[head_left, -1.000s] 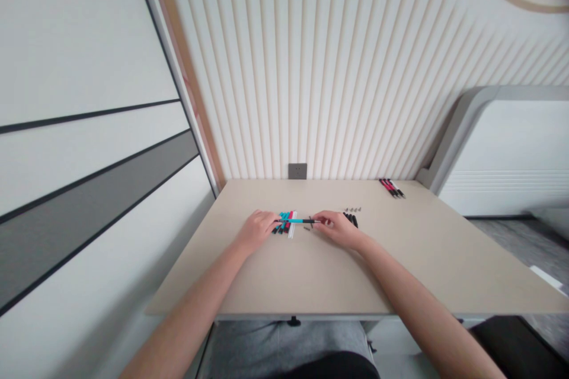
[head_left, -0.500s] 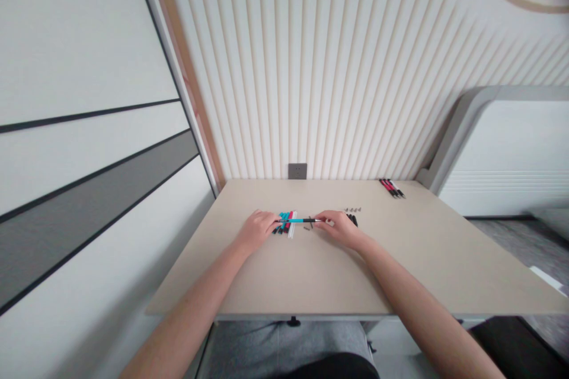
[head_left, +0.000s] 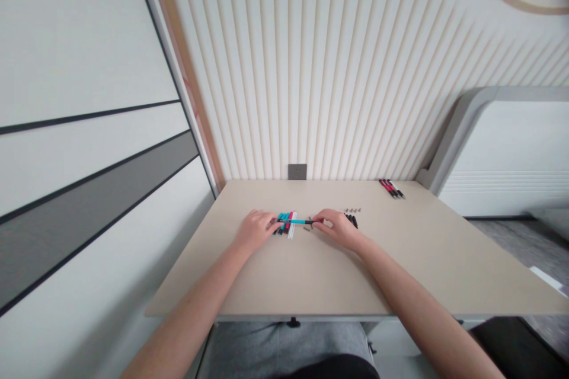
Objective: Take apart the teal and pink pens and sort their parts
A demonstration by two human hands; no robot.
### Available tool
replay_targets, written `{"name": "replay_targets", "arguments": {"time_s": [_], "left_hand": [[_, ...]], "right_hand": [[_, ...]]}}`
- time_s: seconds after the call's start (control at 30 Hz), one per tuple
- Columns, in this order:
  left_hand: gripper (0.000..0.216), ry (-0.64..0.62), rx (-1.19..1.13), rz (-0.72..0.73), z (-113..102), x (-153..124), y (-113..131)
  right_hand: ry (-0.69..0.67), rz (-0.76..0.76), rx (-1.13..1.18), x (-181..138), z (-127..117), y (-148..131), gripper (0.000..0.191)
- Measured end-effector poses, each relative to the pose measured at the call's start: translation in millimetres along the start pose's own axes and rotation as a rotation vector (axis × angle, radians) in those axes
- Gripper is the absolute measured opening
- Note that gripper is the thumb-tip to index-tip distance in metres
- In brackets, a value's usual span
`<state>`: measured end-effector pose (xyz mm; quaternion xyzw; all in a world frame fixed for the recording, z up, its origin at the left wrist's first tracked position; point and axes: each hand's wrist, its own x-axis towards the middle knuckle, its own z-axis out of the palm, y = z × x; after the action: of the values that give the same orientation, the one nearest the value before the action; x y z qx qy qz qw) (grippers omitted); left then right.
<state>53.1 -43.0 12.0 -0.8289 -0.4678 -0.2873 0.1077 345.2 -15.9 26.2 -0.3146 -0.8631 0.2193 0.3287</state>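
A blue and black pen (head_left: 299,221) is held level above the table between my two hands. My left hand (head_left: 258,228) is closed on its left end, and my right hand (head_left: 332,226) pinches the right end, hiding the tip. Below the pen and beside my left fingers lie several blue and pink pen barrels (head_left: 283,215). Thin white refills (head_left: 291,232) rest just right of them. Small springs (head_left: 306,229) lie near my right fingertips. Black pen parts (head_left: 352,220) show behind my right hand, partly hidden by it.
Several small metallic tips (head_left: 352,210) stand in a row beyond my right hand. Pens in red, black and white (head_left: 392,189) lie at the table's back right. The beige table (head_left: 293,284) meets a ribbed wall with a dark socket (head_left: 297,172).
My right hand has moved slightly left along the pen, and its fingers now cover the tip that showed before. My left hand stays nearly in place.
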Motion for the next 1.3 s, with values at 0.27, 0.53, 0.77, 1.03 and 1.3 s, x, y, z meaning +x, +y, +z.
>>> {"name": "replay_targets", "arguments": {"time_s": [0.27,0.53,0.77,1.03,1.3], "left_hand": [[0.04,-0.021,0.072,0.1,-3.4,0.2,1.6],[0.036,-0.011,0.147,0.157,-7.7,0.7,4.9],[0.035,-0.028,0.157,0.194,-8.2,1.2,5.4],[0.035,-0.018,0.207,0.133,-11.2,2.5,2.9],[0.032,-0.058,0.168,0.008,-11.0,3.6,3.1]], "right_hand": [[0.024,-0.02,0.006,0.1,2.0,-0.7,0.022],[0.079,-0.032,0.009,-0.2,2.8,-4.4,0.023],[0.088,-0.05,-0.001,0.2,4.2,-6.0,0.023],[0.102,-0.046,0.004,1.3,2.1,-4.7,0.025],[0.06,-0.056,0.002,2.2,5.1,0.6,0.018]]}}
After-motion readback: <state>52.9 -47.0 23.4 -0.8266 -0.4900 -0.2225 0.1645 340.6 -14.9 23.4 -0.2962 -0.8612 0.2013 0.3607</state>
